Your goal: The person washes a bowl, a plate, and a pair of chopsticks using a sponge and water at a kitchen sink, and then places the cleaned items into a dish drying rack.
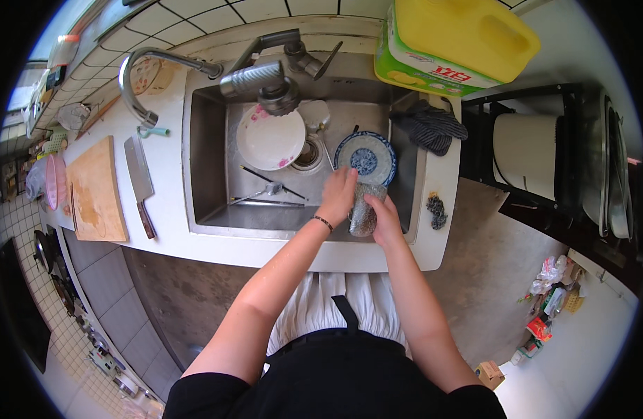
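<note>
Over the front right of the steel sink [206,229], my right hand [385,217] grips a speckled, silvery sponge-like scrubbing pad [364,214]. My left hand [340,194] is beside it, fingers close together and slightly blurred; whether it presses on the pad cannot be told. Just beyond the hands, a blue-and-white patterned dish [365,155] lies in the sink. Farther left, a white plate with pink flowers [272,139] partly covers the drain [307,154]. Chopsticks [291,190] and other thin utensils lie on the sink floor with a small metallic item.
Left of the sink are a cleaver [138,167], a green-handled peeler [156,131] and a wooden cutting board [96,191]. A curved faucet [123,78] and a grey faucet [253,78] rise behind. A yellow detergent jug [457,42], dark ribbed cloth [429,125] and dark scourer [436,210] stand or lie rightward.
</note>
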Demonstrator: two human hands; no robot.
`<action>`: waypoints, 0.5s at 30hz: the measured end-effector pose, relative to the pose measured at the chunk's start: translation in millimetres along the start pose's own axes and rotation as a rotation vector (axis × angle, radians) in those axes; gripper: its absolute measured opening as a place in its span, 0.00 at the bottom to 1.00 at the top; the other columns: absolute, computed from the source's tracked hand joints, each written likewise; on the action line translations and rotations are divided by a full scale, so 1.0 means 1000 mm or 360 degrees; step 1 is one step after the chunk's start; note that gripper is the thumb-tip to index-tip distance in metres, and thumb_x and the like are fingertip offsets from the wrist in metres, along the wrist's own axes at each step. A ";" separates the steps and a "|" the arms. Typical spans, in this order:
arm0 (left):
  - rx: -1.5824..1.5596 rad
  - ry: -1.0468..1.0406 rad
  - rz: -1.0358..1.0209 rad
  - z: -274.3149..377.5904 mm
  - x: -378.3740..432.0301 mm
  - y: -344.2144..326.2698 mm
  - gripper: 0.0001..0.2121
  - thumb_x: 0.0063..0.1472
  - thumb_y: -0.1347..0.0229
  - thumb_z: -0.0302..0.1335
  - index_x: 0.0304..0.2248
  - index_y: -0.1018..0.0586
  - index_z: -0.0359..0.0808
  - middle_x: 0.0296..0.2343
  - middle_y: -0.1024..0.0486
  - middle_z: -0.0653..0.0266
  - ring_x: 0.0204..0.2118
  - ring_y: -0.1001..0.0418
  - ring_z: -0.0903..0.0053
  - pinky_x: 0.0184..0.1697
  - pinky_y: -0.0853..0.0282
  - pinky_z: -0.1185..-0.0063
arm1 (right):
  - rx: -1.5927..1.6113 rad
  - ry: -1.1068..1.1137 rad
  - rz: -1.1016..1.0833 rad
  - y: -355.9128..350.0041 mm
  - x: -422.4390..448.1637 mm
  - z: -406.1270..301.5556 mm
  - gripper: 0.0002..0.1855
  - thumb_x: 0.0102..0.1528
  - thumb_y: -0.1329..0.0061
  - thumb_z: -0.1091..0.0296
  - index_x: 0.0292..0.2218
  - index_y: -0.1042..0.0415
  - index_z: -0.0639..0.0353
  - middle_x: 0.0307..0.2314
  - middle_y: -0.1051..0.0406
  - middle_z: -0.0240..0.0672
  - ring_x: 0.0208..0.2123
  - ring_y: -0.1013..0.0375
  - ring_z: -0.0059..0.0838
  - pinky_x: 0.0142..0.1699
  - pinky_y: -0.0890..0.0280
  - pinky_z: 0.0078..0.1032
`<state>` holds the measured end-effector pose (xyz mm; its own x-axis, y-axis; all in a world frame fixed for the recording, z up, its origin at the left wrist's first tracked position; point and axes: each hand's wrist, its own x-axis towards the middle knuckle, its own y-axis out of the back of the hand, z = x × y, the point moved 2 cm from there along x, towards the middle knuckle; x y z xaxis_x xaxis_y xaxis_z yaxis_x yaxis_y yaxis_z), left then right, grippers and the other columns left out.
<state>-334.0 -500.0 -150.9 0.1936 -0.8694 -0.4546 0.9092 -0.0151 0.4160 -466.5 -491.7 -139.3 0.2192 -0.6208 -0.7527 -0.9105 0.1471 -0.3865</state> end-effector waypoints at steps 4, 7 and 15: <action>0.0345 -0.0142 0.0301 -0.039 0.055 -0.002 0.24 0.51 0.49 0.34 0.44 0.36 0.25 0.37 0.32 0.39 0.40 0.34 0.51 0.44 0.38 0.67 | -0.0115 0.0070 0.0114 0.014 0.007 0.000 0.10 0.50 0.54 0.71 0.36 0.34 0.60 0.27 0.31 0.29 0.27 0.32 0.19 0.31 0.37 0.20; 0.0521 -0.0158 0.0222 -0.049 0.095 -0.013 0.20 0.49 0.49 0.30 0.40 0.33 0.26 0.34 0.30 0.40 0.39 0.32 0.53 0.43 0.36 0.67 | -0.0184 0.0076 0.0194 0.030 0.015 0.008 0.10 0.50 0.54 0.68 0.35 0.33 0.61 0.26 0.31 0.30 0.25 0.33 0.19 0.30 0.37 0.19; 0.0867 0.0231 -0.0213 -0.075 0.154 -0.025 0.18 0.48 0.52 0.28 0.40 0.29 0.32 0.36 0.29 0.46 0.40 0.31 0.56 0.43 0.36 0.68 | -0.0415 -0.0036 0.0249 0.030 0.015 0.007 0.19 0.50 0.51 0.53 0.32 0.29 0.63 0.23 0.31 0.28 0.25 0.36 0.18 0.33 0.41 0.19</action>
<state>-298.7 -596.3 -290.5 0.1735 -0.7661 -0.6188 0.6157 -0.4061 0.6753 -488.4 -491.4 -166.4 0.0746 -0.5882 -0.8052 -0.9925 0.0350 -0.1175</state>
